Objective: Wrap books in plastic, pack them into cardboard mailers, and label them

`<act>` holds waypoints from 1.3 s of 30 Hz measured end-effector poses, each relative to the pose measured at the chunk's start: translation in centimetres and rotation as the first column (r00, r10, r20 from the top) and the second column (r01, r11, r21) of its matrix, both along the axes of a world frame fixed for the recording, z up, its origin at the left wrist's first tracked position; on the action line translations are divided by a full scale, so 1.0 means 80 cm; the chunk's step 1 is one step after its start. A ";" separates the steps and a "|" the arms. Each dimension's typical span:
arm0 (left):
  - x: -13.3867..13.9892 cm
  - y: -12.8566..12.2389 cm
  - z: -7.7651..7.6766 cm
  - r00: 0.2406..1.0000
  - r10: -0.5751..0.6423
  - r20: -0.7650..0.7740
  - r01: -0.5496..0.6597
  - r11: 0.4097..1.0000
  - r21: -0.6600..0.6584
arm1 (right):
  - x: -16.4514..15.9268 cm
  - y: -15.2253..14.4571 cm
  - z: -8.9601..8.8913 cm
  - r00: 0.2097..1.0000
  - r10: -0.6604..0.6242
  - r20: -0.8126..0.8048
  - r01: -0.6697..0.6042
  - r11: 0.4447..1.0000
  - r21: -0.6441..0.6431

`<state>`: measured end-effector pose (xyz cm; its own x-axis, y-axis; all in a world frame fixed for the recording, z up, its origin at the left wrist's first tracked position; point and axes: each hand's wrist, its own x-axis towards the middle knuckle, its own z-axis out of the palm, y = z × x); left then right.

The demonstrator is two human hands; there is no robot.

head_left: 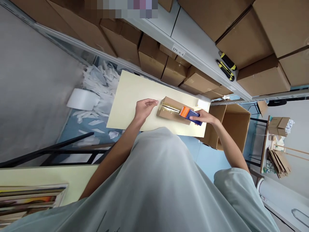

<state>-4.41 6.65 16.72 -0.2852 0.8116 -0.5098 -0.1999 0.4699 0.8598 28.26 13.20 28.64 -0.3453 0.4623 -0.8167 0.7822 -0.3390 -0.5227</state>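
Observation:
On the pale yellow tabletop (135, 93) lies a small cardboard box (166, 116), with shiny clear tape (169, 108) running along its upper face. My right hand (201, 116) grips a blue and orange tape dispenser (190, 115) over the box's right part; the tape stretches from there toward the left end. Just beyond that left end is my left hand (145, 109), its fingers bent and thumb and fingertips pressed together near the box edge. Whether a bit of tape is between those fingertips cannot be made out.
Shelves with cardboard boxes (173, 71) stand behind the table. Two yellow and black utility knives (227, 66) lie on a shelf. A large open carton (234, 125) stands at the right. White packing scraps (101, 80) and a white roll (83, 99) sit on the left.

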 end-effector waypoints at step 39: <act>0.093 -0.009 -0.047 0.672 -0.434 -0.600 0.308 0.900 -0.307 | -0.024 0.016 -0.067 0.962 0.250 0.114 -0.259 0.963 0.077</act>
